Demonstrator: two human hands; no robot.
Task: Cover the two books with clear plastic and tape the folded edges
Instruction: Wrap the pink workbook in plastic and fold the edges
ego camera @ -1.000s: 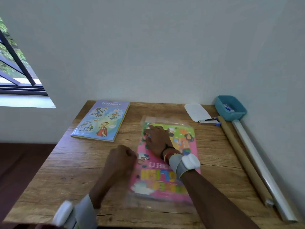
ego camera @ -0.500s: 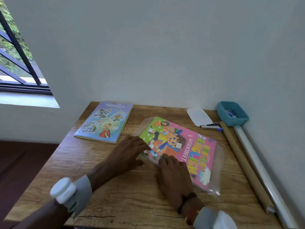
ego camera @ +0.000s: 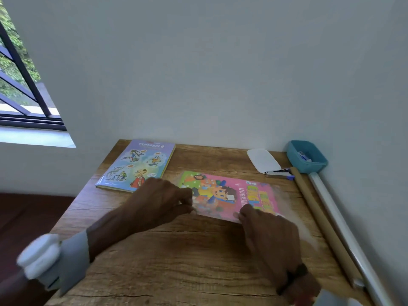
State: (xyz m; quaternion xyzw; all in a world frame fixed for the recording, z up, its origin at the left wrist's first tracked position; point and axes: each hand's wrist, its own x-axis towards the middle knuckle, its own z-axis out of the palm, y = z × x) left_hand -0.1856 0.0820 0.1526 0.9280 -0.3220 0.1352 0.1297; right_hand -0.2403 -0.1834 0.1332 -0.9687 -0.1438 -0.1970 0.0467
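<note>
The pink book (ego camera: 229, 195) lies flat near the middle of the counter (ego camera: 187, 257), turned at an angle, its long near edge facing the person. The clear plastic (ego camera: 287, 202) wraps it and sticks out as a hazy flap past its right end.

The left hand (ego camera: 163, 202) is clenched at the book's left end, thumb and curled fingers pinching the near left corner. The right hand (ego camera: 269, 230) has its fingertips on the book's near edge towards the right. It is blurred, and I cannot tell whether it grips the edge or only presses on it.

The blue book (ego camera: 136, 165) lies flat at the far left corner, apart from the pink one. At the far right corner sits a teal basket (ego camera: 293, 155), with a white lid (ego camera: 262, 160) and a stapler (ego camera: 278, 173) beside it. A brown roll (ego camera: 320, 221) and a pale roll (ego camera: 344, 228) lie side by side along the right edge.
</note>
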